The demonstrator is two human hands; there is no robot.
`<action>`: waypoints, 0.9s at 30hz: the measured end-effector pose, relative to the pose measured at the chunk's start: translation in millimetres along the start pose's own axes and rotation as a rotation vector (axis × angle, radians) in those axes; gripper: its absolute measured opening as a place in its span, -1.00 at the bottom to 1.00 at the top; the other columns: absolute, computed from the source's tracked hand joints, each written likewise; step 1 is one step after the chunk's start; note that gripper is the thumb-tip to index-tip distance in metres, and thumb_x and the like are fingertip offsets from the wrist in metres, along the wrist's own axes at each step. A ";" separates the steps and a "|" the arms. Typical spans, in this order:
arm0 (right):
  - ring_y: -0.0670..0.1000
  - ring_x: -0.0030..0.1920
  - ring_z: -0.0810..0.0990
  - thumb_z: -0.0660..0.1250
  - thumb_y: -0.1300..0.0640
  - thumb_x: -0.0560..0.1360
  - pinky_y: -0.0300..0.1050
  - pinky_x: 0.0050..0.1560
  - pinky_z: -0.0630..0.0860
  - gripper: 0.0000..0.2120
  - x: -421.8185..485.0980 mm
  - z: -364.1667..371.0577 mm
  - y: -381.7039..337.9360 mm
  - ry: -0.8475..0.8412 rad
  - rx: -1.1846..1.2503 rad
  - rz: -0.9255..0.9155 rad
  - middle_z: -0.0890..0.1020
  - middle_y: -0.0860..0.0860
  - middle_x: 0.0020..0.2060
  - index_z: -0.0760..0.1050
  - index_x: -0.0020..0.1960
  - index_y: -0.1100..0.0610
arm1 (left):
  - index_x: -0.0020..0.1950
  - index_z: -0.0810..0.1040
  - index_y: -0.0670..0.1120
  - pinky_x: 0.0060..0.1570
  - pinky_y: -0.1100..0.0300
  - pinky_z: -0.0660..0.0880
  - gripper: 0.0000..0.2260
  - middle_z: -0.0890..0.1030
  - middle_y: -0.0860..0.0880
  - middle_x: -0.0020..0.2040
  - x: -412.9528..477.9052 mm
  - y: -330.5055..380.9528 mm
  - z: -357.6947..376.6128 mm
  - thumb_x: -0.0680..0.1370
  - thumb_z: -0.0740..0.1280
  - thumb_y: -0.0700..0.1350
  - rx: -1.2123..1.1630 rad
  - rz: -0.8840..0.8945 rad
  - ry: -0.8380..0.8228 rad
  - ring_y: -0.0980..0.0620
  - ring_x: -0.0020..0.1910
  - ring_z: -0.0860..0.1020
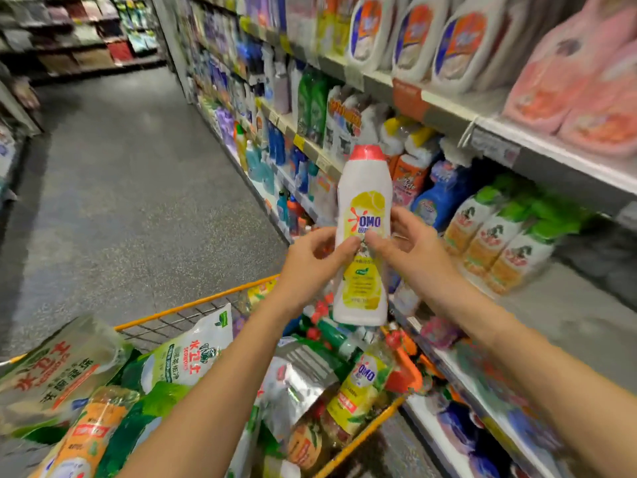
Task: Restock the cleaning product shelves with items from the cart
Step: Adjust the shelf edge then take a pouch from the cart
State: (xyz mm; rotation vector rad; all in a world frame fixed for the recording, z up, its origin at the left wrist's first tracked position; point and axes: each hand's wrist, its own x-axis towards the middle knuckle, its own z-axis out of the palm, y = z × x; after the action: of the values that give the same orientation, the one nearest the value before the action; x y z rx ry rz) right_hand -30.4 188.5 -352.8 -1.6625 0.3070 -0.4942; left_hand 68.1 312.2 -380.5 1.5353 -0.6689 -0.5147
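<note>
OMO bottle (365, 208), in the head view, is smooth white plastic, tall, with a narrowed waist and sloped shoulders, closed by a round red cap (366, 153). A glossy yellow label with a lemon picture and a red-and-blue logo covers its front. It is held upright in the air over the far right corner of the cart (206, 301), in front of the shelves (448, 108) on the right. The left hand (310, 260) grips its left side and the right hand (410, 250) its right side. The fingers curl behind the bottle, and both thumbs press on the label near its middle, almost meeting.

The cart has an orange rim and wire-mesh walls. It is piled with soft, crinkled refill pouches (193, 353) in white and green, and another yellow OMO-labelled pack (362, 384) lies tilted by the right rim.

On the upper shelf board stand rounded white jugs (455, 46) and puffy pink pouches (568, 81). Below them, green-topped pouches (499, 236) stand in a row beside a blue bottle (437, 198). Much of the stock is blurred. A speckled grey floor (120, 184) runs down the aisle on the left.
</note>
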 end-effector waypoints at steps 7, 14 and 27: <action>-0.12 -0.07 0.64 0.36 0.36 0.50 -0.18 0.00 0.60 -0.75 -28.1 -98.0 -86.4 0.196 -0.128 -0.218 0.64 -0.06 -0.04 0.47 0.07 0.07 | -0.01 0.63 0.01 -0.19 0.31 0.53 -0.80 0.70 0.09 -0.17 17.6 97.6 91.8 0.43 0.34 0.05 -0.052 0.254 -0.172 0.17 -0.17 0.65; -0.07 0.02 0.65 0.38 0.31 0.50 -0.10 0.06 0.61 -0.67 -45.0 -173.3 -181.8 0.328 -0.236 -0.410 0.64 0.02 0.05 0.43 0.23 0.19 | -0.02 0.62 -0.03 -0.26 0.34 0.52 -0.77 0.69 0.09 -0.21 38.3 199.0 160.7 0.42 0.33 0.05 -0.125 0.505 -0.301 0.18 -0.22 0.63; -0.13 -0.11 0.68 0.32 0.30 0.55 -0.23 -0.20 0.61 -0.29 -22.2 -247.0 -370.9 0.422 -0.683 -0.629 0.58 -0.04 -0.03 -0.02 0.53 0.08 | -0.03 0.58 -0.16 -0.25 0.23 0.55 -0.78 0.65 -0.06 -0.15 110.2 384.8 220.2 0.61 0.23 -0.05 -0.210 0.847 -0.434 0.09 -0.21 0.63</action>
State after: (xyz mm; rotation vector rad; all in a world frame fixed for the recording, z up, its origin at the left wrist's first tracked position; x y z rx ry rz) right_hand -199.4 41.3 33.0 -2.3169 0.2682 -1.3337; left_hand -42.2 73.0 -7.2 0.8223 -1.4544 -0.2462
